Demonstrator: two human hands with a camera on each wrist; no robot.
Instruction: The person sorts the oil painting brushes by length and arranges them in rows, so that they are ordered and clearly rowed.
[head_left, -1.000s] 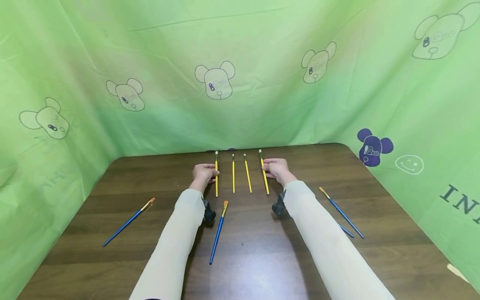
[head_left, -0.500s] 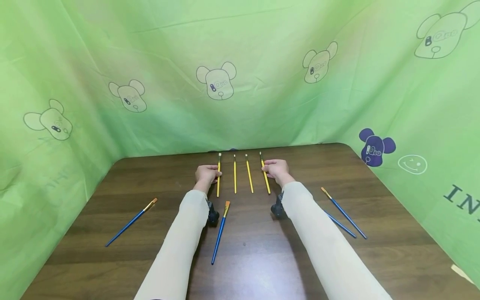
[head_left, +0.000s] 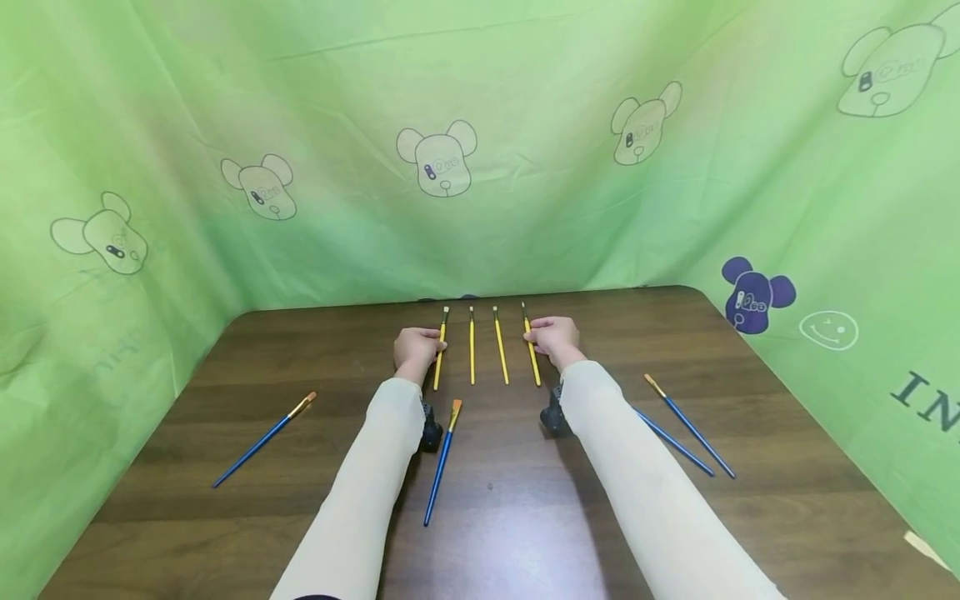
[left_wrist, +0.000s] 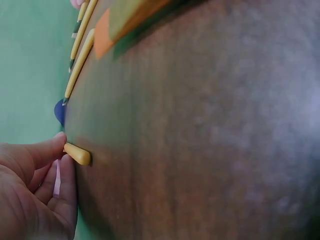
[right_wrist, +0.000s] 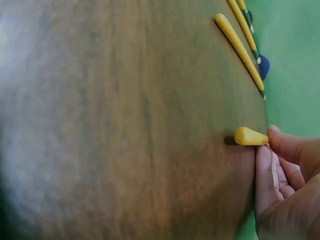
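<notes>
Near the table's far edge my left hand pinches a yellow-handled paintbrush between thumb and fingers. In the left wrist view that brush's rounded handle end sticks out past the fingertips. Opposite it, my right hand pinches another yellow paintbrush, whose handle end shows in the right wrist view. Between the hands lie two thinner yellow paintbrushes, one left and one right, roughly side by side with bristles toward the back.
Blue paintbrushes lie nearer on the brown table: one at the left, one in the middle by the left forearm, and two at the right, an outer and an inner partly under the sleeve. A green curtain borders the table.
The left hand's brush has shifted slightly right and now tilts, its bristle end leaning right. The right hand's brush stays nearly in place. The whole head view has drifted a little.
</notes>
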